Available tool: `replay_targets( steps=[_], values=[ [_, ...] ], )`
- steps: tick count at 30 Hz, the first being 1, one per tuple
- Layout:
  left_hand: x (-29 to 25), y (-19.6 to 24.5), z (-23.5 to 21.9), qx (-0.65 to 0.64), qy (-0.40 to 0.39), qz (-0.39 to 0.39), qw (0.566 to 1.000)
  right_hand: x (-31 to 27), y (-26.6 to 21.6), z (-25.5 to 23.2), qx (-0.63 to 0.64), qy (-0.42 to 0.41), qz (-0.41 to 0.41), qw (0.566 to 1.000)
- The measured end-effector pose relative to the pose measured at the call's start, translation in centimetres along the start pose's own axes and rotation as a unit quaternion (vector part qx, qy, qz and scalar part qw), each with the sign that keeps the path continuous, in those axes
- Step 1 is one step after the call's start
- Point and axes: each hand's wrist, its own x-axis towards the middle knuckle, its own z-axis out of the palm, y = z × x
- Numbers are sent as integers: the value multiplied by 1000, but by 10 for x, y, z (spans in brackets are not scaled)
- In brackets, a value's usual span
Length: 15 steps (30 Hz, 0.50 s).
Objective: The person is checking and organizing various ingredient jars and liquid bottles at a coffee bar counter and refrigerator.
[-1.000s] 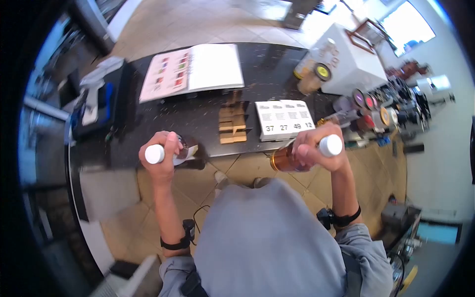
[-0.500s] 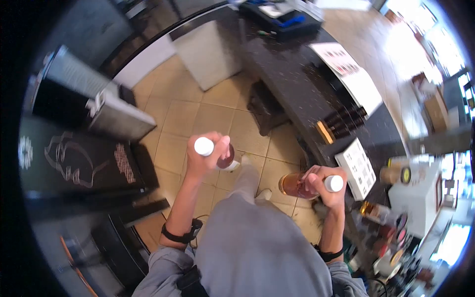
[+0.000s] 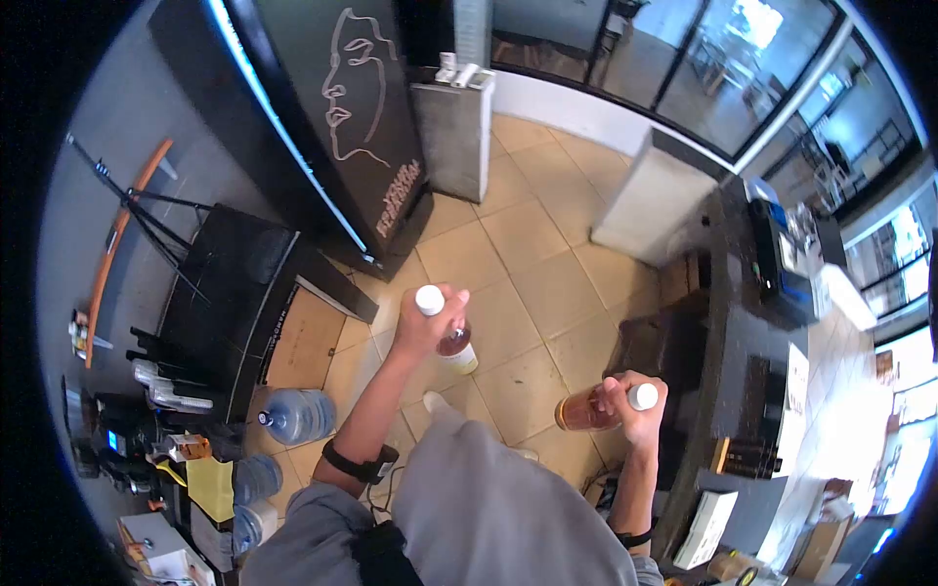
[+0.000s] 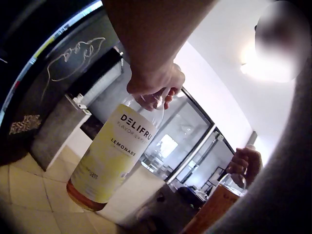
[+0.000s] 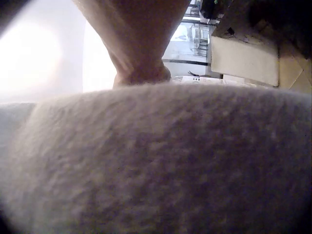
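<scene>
The left hand (image 3: 427, 327) grips a white-capped bottle (image 3: 457, 352) by its neck. In the left wrist view this bottle (image 4: 109, 158) hangs tilted from the left hand (image 4: 158, 87), its pale yellow label reading "LEMONADE". The right hand (image 3: 637, 408) holds another white-capped bottle (image 3: 586, 408) by the neck, with amber-brown liquid inside. That second bottle (image 4: 214, 210) also shows at the lower right of the left wrist view, below the right hand (image 4: 246, 163). Grey cloth covers most of the right wrist view and hides the right fingers and bottle.
A dark counter (image 3: 728, 361) runs down the right side, with a white number card stand (image 3: 705, 527) on it. On the left are a black cabinet (image 3: 230, 283), a large water bottle (image 3: 298, 417) and a chalk-drawn black panel (image 3: 342, 107). Tiled floor (image 3: 518, 313) lies between.
The view has swung left from the counter, which now stands at the right, towards the floor and black panel. Both hands still hold their bottles by the necks.
</scene>
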Motion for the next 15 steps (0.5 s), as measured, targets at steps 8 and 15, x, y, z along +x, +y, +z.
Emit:
replay_targets(
  steps=[8,15],
  values=[
    [71,13,-165,-2,96,4,995,107,-7,145,60,-69,7,996],
    [131,7,-261,47,208,45,976,185,-16,235,36,-134,23,990]
  ],
)
